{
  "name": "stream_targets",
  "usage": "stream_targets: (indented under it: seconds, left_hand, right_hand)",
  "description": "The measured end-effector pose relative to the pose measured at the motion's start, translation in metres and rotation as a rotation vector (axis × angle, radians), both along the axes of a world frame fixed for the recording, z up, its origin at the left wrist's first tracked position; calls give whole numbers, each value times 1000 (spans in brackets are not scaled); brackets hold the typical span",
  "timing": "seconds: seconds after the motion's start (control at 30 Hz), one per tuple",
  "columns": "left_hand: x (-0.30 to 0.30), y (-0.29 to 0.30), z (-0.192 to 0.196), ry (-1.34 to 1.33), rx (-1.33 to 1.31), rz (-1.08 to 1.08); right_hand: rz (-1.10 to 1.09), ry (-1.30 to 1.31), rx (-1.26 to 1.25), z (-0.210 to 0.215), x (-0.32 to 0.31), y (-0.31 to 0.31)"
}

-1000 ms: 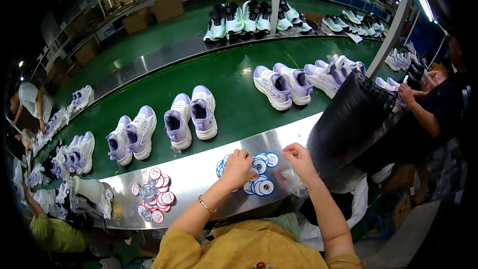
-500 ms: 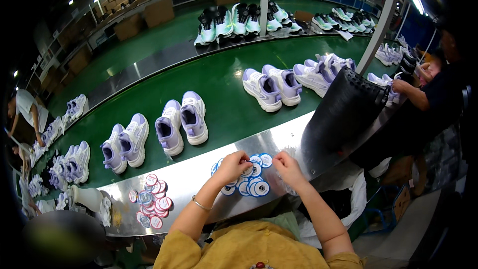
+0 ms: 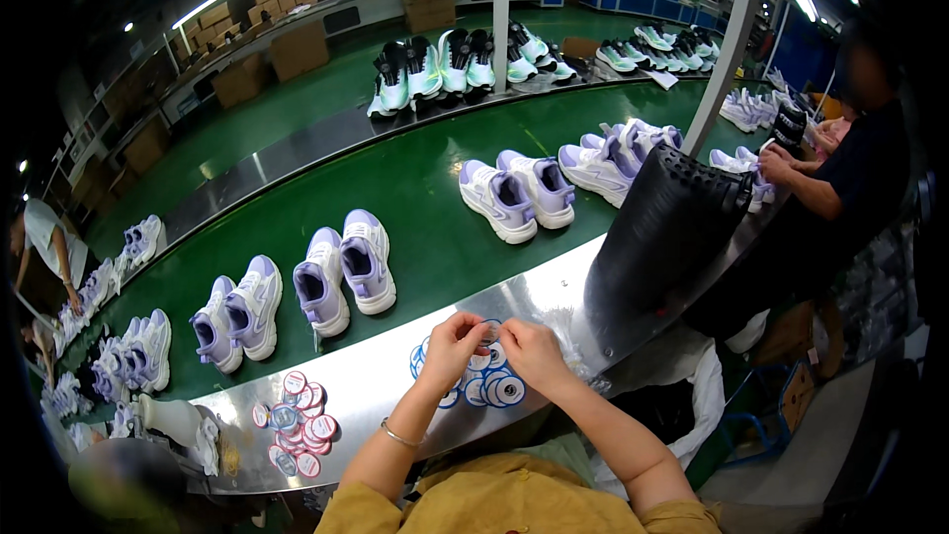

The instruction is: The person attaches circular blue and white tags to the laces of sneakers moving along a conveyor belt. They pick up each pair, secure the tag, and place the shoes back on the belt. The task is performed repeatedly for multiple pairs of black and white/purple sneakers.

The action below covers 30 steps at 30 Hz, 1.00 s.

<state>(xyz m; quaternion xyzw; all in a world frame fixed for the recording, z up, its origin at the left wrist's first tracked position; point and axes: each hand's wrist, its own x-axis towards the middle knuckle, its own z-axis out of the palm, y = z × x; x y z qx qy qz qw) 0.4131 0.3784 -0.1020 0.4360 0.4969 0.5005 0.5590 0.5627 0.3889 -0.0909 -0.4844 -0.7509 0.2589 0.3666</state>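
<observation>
My left hand (image 3: 454, 350) and my right hand (image 3: 532, 352) meet above a pile of round blue-edged tags (image 3: 505, 391) on the metal ledge. Between their fingertips is one round tag (image 3: 490, 330), pinched from both sides; its lower part is partly hidden by the fingers. More blue-edged tags lie under and beside my left hand. To the left sits a heap of round red-edged tags (image 3: 318, 427). Just right of my right hand are thin clear plastic pieces (image 3: 568, 331).
White-and-purple sneakers stand in pairs on the green conveyor belt (image 3: 415, 237), the nearest pair (image 3: 344, 272) beyond the ledge. A black cylinder (image 3: 660, 237) and a metal post (image 3: 730, 49) rise at right. A co-worker (image 3: 840, 168) handles shoes there. A white container (image 3: 170, 419) stands left.
My right hand has moved left to my left hand, and their fingertips now meet at a round tag. The view has shifted slightly, while the nearby shoes stay in place on the belt.
</observation>
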Motion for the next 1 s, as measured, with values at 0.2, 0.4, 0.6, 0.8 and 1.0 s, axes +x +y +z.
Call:
stream_targets:
  seconds: [0.2, 0.4, 0.6, 0.8, 1.0]
  left_hand:
    - [6, 0, 0, 51, 48, -1]
    - [14, -2, 2, -78, 59, 7]
    - [15, 8, -1, -204, -58, -41]
    - [24, 27, -2, 175, 99, 1]
    - [36, 48, 8, 147, 153, -21]
  right_hand:
    - [-25, -15, 14, 2, 2, 3]
    - [18, -9, 108, -2, 8, 5]
    - [73, 7, 256, -8, 16, 8]
    - [81, -73, 143, -22, 24, 33]
    - [317, 593, -556, -3, 36, 62]
